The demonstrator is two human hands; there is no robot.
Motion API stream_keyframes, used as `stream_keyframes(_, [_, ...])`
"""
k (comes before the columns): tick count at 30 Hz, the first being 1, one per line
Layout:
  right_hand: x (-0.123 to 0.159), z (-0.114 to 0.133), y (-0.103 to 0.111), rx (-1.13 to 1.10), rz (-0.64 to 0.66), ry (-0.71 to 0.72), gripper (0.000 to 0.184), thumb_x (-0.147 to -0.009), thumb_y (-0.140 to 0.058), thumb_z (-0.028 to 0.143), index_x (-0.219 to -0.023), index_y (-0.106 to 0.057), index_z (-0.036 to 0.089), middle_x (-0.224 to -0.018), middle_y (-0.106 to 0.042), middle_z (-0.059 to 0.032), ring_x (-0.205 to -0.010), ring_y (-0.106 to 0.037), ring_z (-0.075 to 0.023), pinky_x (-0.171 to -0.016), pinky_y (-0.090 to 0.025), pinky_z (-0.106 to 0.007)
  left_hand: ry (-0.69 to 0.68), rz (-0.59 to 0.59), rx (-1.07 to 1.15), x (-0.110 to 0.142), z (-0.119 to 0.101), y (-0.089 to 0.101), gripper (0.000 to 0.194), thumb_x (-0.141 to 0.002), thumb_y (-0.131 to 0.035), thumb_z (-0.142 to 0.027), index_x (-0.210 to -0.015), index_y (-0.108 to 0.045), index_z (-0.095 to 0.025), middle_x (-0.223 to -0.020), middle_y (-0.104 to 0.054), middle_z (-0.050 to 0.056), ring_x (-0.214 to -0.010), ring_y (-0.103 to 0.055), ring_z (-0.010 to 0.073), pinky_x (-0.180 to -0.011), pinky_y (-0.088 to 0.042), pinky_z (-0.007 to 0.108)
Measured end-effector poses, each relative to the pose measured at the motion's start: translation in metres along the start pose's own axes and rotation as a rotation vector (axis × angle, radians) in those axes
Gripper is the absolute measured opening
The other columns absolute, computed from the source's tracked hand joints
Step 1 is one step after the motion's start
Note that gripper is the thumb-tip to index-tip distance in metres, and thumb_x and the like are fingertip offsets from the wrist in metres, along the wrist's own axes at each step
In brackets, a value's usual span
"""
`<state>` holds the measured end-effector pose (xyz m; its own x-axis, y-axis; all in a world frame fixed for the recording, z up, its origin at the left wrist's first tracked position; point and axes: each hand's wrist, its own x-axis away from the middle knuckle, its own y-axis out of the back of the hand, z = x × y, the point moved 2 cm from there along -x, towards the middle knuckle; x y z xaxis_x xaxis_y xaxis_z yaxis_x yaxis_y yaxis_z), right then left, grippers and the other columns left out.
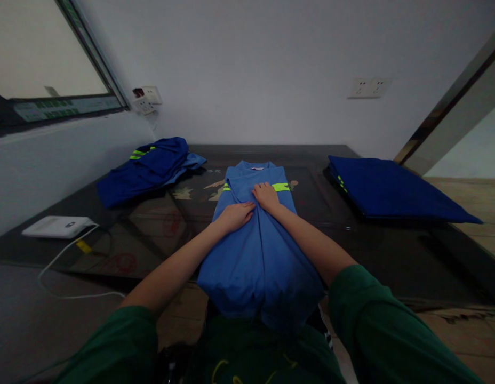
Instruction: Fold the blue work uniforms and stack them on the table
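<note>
A crumpled heap of dark blue clothing (151,165) lay at the left on a dark table (343,250), a lighter blue piece (196,159) showing from beneath it. A white device (59,226) sat nearer the left edge, a white cable (51,266) looping from it over the side. Across the table, at the right, rested a folded dark blue bundle (395,189), well apart from the work. Wall sockets (368,88) looked down from the pale wall (247,69) behind.

At center, a light blue shirt (287,277) lay lengthwise, collar toward the wall, its lower end draped over the near table edge toward the wearer of a green top (375,314). The person's left hand (236,216) and right hand (265,196) rested palm down upon it, close together, fingers extended and slightly bent; whether the fingertips pinched any cloth could not be told. The two forearms partly covered the shirt's sides, and creases ran down from between the hands.

In view were one light blue shirt with two visible yellow-green bands, one heap, one bundle and one white device; the number of garments in the heap was unclear.
</note>
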<state>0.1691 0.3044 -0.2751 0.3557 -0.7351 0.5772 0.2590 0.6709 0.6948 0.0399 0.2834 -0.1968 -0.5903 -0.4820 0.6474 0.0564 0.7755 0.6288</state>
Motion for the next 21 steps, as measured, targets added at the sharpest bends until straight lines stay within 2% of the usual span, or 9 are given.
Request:
stream_keyframes(4, [-0.0008, 0.0058, 0.0020, 0.004, -0.016, -0.011, 0.035, -0.097, -0.030, 0.018, -0.122, -0.054, 0.013, -0.118, -0.059, -0.0178, -0.111, -0.047, -0.0283, -0.086, -0.041, -0.040, -0.003, 0.000, 0.024, 0.0020, -0.0006, 0.0009, 0.038, -0.093, -0.041, -0.021, -0.127, -0.057, -0.016, -0.131, -0.059, 0.009, -0.122, -0.055, 0.0191, -0.103, -0.044, 0.032])
stream_keyframes(12, [0.0019, 0.0079, 0.0039, -0.007, -0.026, -0.054, 0.037, -0.096, -0.027, 0.016, -0.121, -0.054, 0.015, -0.117, -0.059, -0.0186, -0.109, -0.047, -0.0285, -0.084, -0.042, -0.039, -0.008, -0.184, 0.159, 0.0014, 0.0067, -0.0075, 0.033, -0.089, -0.049, -0.017, -0.118, -0.062, -0.012, -0.117, -0.063, 0.011, -0.109, -0.059, 0.0209, -0.098, -0.048, 0.035])
stream_keyframes(21, [0.0012, 0.0055, 0.0007, -0.058, -0.022, -0.039, 0.037, -0.097, -0.026, 0.017, -0.122, -0.054, 0.014, -0.119, -0.057, -0.0186, -0.112, -0.044, -0.0289, -0.085, -0.040, -0.040, -0.052, -0.162, 0.077, 0.0006, 0.0017, -0.0057, 0.031, -0.090, -0.046, -0.015, -0.113, -0.065, -0.013, -0.116, -0.063, 0.011, -0.106, -0.058, 0.0212, -0.094, -0.049, 0.035])
